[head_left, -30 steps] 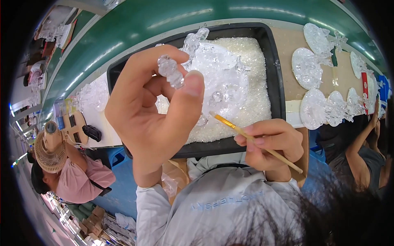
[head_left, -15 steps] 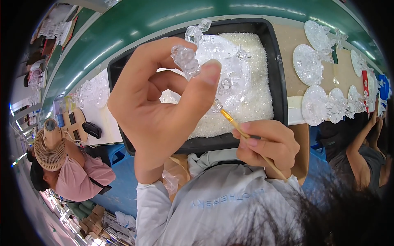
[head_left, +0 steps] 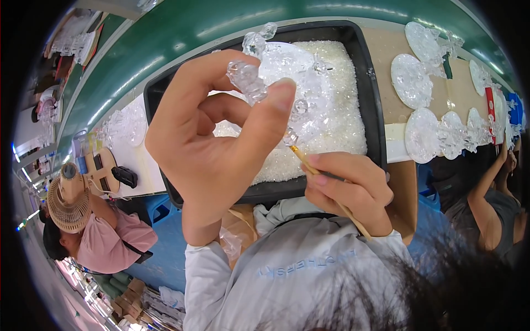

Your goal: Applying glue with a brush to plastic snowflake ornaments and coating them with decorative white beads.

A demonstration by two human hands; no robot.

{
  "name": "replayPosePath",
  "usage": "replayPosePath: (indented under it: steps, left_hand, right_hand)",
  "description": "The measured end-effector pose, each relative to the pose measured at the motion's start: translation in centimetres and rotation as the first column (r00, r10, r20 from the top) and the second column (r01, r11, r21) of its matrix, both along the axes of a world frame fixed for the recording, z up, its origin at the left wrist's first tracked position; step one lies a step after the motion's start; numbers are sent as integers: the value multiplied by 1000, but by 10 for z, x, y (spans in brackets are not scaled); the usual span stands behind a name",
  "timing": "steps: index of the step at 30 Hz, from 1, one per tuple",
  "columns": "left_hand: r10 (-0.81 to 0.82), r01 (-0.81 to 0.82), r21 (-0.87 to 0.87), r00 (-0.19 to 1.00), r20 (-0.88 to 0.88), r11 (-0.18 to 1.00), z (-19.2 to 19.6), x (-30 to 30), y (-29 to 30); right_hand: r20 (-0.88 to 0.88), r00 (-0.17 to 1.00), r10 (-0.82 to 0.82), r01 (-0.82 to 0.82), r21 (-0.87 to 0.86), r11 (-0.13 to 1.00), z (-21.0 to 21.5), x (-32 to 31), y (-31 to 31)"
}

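Note:
My left hand (head_left: 207, 143) is raised over the tray, thumb and fingers closed around a clear faceted ornament (head_left: 247, 83). More clear lumps and a round whitish disc (head_left: 287, 60) show behind it; I cannot tell whether they are all one piece. My right hand (head_left: 353, 190) pinches a thin paintbrush (head_left: 303, 158) with a wooden handle and a golden ferrule. Its tip lies beside a small clear part (head_left: 291, 136) just below my left thumb. Below both hands stands a black tray (head_left: 371, 83) filled with glittering white granules (head_left: 348, 118).
Clear ornaments on round discs (head_left: 422, 135) stand along the bench to the right, others (head_left: 124, 128) to the left. A beige fan (head_left: 69, 198) and a black object (head_left: 124, 176) are at the left. People sit on both sides. A cardboard box (head_left: 402, 198) is beside my right arm.
My right hand and the paintbrush have shifted slightly left and up, nearer my left thumb. My left hand keeps its grip on the ornament almost unmoved.

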State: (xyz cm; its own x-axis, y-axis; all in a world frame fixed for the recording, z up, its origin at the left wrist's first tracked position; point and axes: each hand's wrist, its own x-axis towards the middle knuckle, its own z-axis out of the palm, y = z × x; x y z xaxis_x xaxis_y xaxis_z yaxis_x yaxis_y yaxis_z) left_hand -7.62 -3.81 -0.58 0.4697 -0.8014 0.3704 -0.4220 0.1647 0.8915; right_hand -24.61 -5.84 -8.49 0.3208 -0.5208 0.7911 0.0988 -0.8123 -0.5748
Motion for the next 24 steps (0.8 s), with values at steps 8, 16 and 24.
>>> replayPosePath:
  steps: [8,16,24]
  left_hand:
    - [-18,11,67,994,109,998,-1,8,1]
    - [-3,-4,50,990,140,999,-3,6,-3]
    - [-39,40,-6,996,78,999,-5,6,0]
  right_hand:
    - [48,998,35,-35,5,999,1,0,-5]
    - [1,995,101,-101,-24,995,-5,2,-10]
    - [99,986,134,-129,-55,990,0,-2,-10]
